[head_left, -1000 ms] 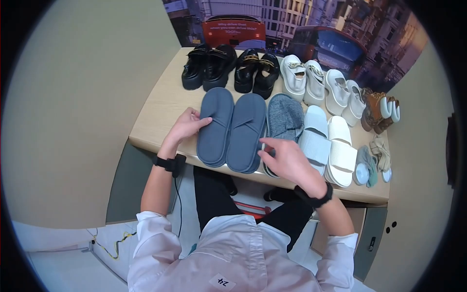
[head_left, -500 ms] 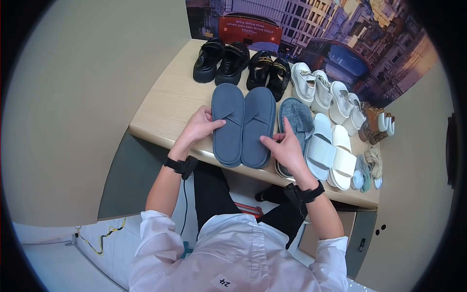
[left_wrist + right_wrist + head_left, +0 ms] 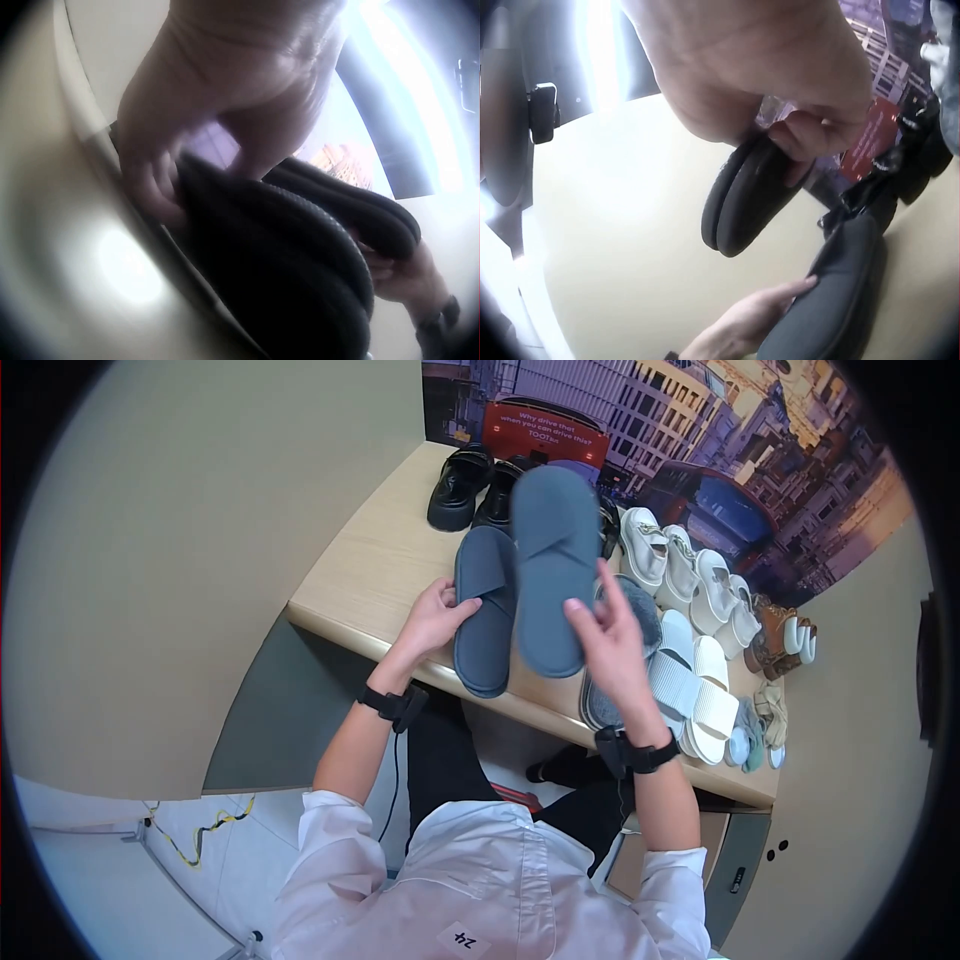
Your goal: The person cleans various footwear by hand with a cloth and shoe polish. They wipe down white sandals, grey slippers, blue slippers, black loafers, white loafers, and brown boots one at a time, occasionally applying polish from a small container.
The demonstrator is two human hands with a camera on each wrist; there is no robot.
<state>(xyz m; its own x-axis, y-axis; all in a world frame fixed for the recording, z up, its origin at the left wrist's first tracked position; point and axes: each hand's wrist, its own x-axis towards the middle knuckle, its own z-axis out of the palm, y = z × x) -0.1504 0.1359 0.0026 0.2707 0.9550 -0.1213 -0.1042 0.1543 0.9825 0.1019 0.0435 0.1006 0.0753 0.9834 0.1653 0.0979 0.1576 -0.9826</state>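
Observation:
My right hand holds one dark grey-blue slipper up off the table, thumb on top and fingers at its right edge. In the right wrist view, that raised slipper shows its side, pinched between thumb and fingers. The other grey-blue slipper is at the table's front edge, and my left hand grips its left side with the thumb on top. The left wrist view shows this slipper close up beside the left hand.
Black shoes stand at the back left, white shoes and brown boots further right. A fuzzy grey slipper, light blue slides and white slides line the front right. Behind is a city picture.
The right hand has taken hold of the right grey-blue slipper and raised it off the table, apart from the left one. The left hand keeps its place at the left slipper. The view has shifted.

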